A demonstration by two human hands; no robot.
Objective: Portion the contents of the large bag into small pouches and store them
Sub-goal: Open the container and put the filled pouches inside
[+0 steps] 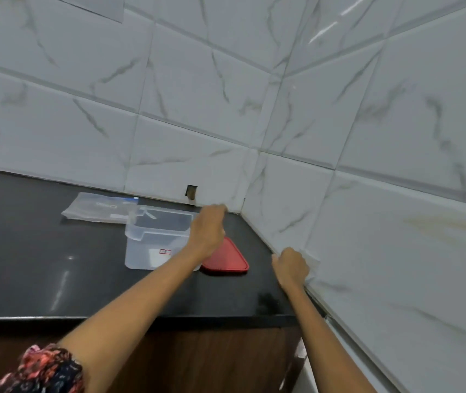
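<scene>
Landmark = clear plastic container [152,245], lid off, sitting open on the black countertop [42,251]. It looks empty; no contents visible through its walls.

Left-behind the container, touching or just overlapping its far-left corner: flat stack of clear zip pouches [98,208] with a blue strip, lying flat against the tiled wall [56,123]. They look unfilled.

Over the container's right side: left hand [208,226], arm crossing the container's near-right corner. Fingers curled in, loosely closed; cannot tell whether it holds anything, no object shows in it. Whether it touches the container rim is also unclear.

Just right of the container, partly under the left hand: red lid [227,259], flat on the counter.

Well right of the container, at the counter's edge by the side wall: right hand [291,268], fingers bent, resting at the wall base; looks empty.

Large bag: not visible anywhere.

Step judgement: setup stage, storage container opened and pouches laid out, portioning not yet begun. Next move likely calls for bringing the large bag within reach, then separating one pouch from the stack and opening its zip with both hands. Thin pouches may cling together, so a careful pinch is needed.
</scene>
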